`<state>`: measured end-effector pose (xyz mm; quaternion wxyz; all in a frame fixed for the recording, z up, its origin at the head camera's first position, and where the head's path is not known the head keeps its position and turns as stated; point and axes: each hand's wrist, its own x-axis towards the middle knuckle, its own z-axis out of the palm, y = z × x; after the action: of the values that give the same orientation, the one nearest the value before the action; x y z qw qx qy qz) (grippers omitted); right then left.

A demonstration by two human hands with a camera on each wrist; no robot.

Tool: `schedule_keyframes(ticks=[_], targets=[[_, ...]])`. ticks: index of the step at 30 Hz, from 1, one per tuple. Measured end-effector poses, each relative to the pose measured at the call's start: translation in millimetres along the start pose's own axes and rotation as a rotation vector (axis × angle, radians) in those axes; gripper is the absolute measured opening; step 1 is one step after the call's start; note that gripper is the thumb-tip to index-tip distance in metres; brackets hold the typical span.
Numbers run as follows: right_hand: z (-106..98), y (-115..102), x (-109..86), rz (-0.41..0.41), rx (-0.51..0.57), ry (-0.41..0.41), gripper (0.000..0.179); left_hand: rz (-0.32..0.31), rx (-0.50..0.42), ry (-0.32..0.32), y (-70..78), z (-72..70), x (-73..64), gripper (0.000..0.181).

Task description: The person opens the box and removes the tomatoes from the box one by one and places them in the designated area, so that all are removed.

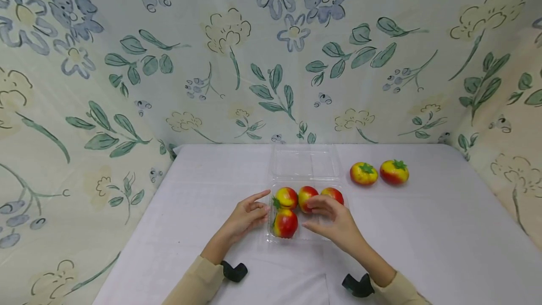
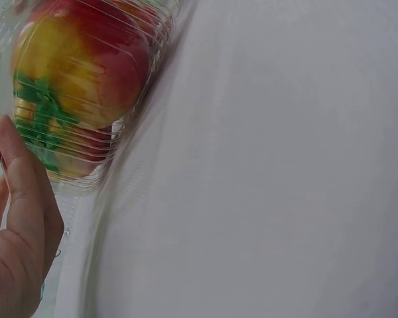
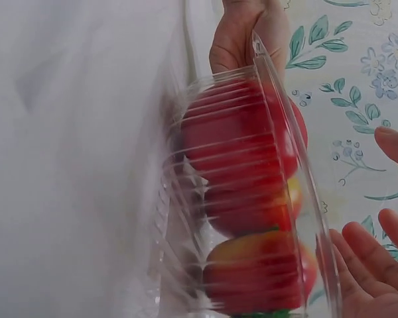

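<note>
A clear plastic clamshell box (image 1: 271, 236) stands on the table with its lid (image 1: 305, 161) folded open toward the back. Several red-and-yellow toy fruits with green leafy tops sit inside: a front-left fruit (image 1: 286, 225), a back-left fruit (image 1: 286, 197), a middle fruit (image 1: 306, 196) and a right fruit (image 1: 333, 194). Beside the box's left wall, my left hand (image 1: 245, 218) touches the rim with its fingertips. Over the box's right half hovers my right hand (image 1: 336, 225), thumb and fingers spread apart; the right wrist view shows nothing between them. Its fingers partly cover the middle and right fruits.
Right of the lid, two more toy fruits lie on the white tablecloth, a left one (image 1: 363, 173) and a right one (image 1: 394, 172). Black wrist mounts show at the left wrist (image 1: 235, 272) and right wrist (image 1: 358, 286). A floral curtain (image 1: 271, 60) hangs behind the table.
</note>
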<state>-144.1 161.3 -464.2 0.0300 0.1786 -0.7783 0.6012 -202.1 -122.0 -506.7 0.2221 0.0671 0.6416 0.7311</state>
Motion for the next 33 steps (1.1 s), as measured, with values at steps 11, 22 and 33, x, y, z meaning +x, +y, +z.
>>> schedule_keyframes(ticks=[11,22,33], targets=[[25,0,3.0,-0.038,-0.052,0.027,0.055,0.001,-0.007,0.000,-0.8,-0.7,-1.3,0.058],[39,3,5.1,-0.094,-0.167,0.041,0.056,0.000,0.007,0.000,-1.6,-1.1,-0.8,0.057],[48,9,7.0,-0.137,-0.255,0.059,0.059,0.006,-0.003,-0.012,0.3,0.3,-0.8,0.056]])
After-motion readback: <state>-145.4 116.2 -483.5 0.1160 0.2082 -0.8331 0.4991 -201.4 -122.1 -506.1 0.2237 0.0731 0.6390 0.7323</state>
